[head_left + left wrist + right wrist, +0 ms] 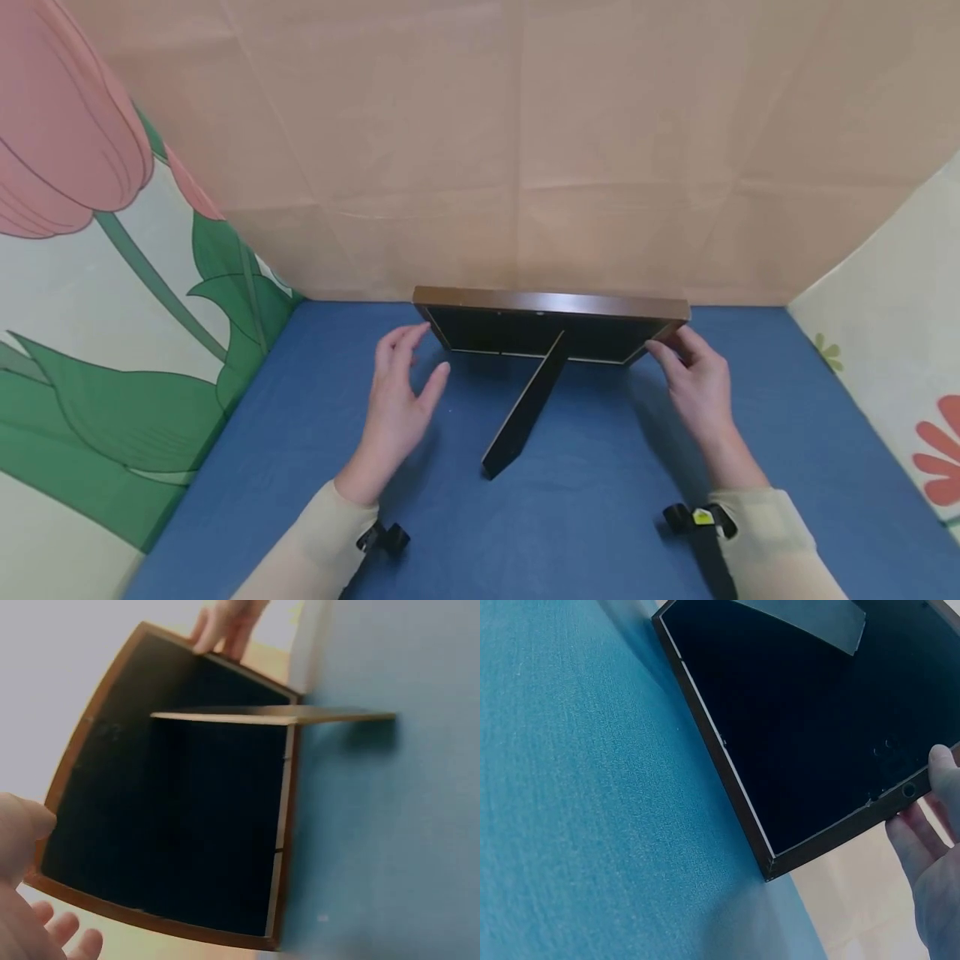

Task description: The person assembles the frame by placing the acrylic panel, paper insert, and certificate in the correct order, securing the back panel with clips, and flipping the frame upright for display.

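Observation:
A brown picture frame (551, 302) stands near the far edge of the table with its black backing (187, 825) facing me. A black easel leg (525, 408) slants out from the backing down to the blue surface. My right hand (701, 379) pinches the frame's right side, the thumb on the back and fingers (915, 840) around the outer edge. At the left side, my left hand (397, 400) has its fingers loosely spread, one fingertip right at the frame's upper left corner and the thumb apart from it. The frame's front is hidden.
A blue cloth (600, 517) covers the table. Behind it rises a creased tan backdrop (517, 150). Panels with a printed tulip (67, 125) on the left and red petals (941, 450) on the right flank the table.

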A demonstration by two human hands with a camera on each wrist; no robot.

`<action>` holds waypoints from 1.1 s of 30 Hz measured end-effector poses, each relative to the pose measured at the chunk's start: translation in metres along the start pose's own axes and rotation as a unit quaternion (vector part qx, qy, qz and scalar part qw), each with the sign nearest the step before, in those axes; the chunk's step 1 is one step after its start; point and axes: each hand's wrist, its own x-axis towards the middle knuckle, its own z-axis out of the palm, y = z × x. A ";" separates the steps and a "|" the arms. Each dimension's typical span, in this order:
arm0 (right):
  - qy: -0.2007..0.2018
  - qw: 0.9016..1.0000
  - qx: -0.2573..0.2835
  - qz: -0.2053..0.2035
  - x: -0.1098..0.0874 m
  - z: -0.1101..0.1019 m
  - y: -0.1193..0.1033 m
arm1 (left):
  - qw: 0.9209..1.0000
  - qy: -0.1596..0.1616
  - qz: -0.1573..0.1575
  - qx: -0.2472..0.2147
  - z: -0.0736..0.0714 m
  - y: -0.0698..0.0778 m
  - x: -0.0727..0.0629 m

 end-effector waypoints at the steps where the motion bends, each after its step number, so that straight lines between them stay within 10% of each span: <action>1: 0.000 1.000 0.000 0.000 0.000 0.000 0.000 | 1.000 0.011 0.004 -0.004 -0.002 0.001 0.004; 33: -0.002 1.000 0.004 0.015 -0.007 -0.003 -0.005 | 0.999 0.018 -0.021 -0.024 -0.007 0.002 0.046</action>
